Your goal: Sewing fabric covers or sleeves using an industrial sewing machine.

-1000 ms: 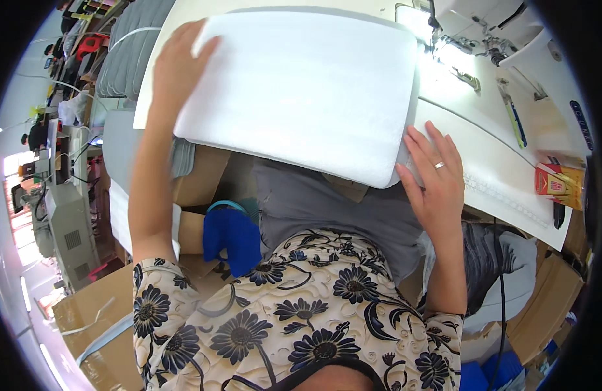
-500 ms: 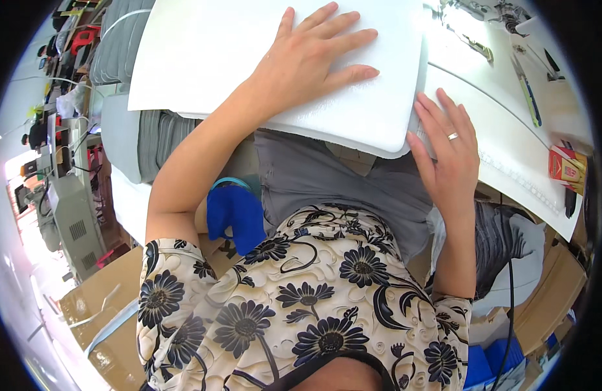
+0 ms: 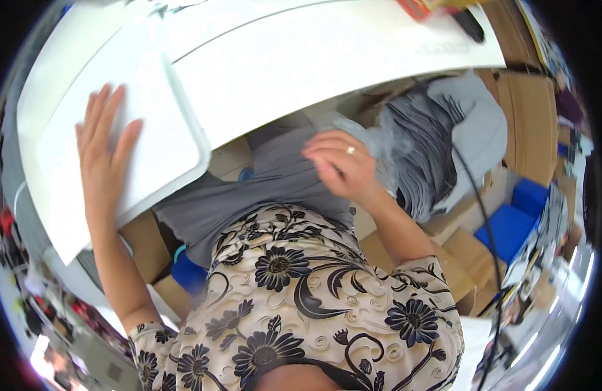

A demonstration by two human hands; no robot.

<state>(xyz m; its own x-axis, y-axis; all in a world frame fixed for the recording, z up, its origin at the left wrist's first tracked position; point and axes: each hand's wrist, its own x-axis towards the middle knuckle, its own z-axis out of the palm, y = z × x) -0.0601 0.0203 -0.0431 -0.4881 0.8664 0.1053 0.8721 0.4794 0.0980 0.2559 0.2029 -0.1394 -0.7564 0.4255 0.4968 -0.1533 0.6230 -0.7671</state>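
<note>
My left hand (image 3: 104,156) lies on a white board (image 3: 159,140) with rounded corners, fingers stretched out and thumb apart. The board rests on the white tabletop (image 3: 281,62), its near corner reaching past the edge toward my lap. My right hand (image 3: 345,163), with a ring on one finger, is above my lap off the table. Its fingers are curled in and nothing shows in them. Beside it is a stack of grey, thin, flexible pieces (image 3: 415,150), partly wrapped in clear plastic (image 3: 379,140).
A red and yellow box (image 3: 415,8) and a black object (image 3: 469,26) lie at the table's far right. To the right stand a cardboard box (image 3: 525,124) and a blue bin (image 3: 509,231). A black cable (image 3: 486,228) hangs down in front of them.
My view has turned to the right, so the table and board appear farther left. My right hand has left the board's edge and moved toward the grey stack, its fingers curling. The left stays on the board.
</note>
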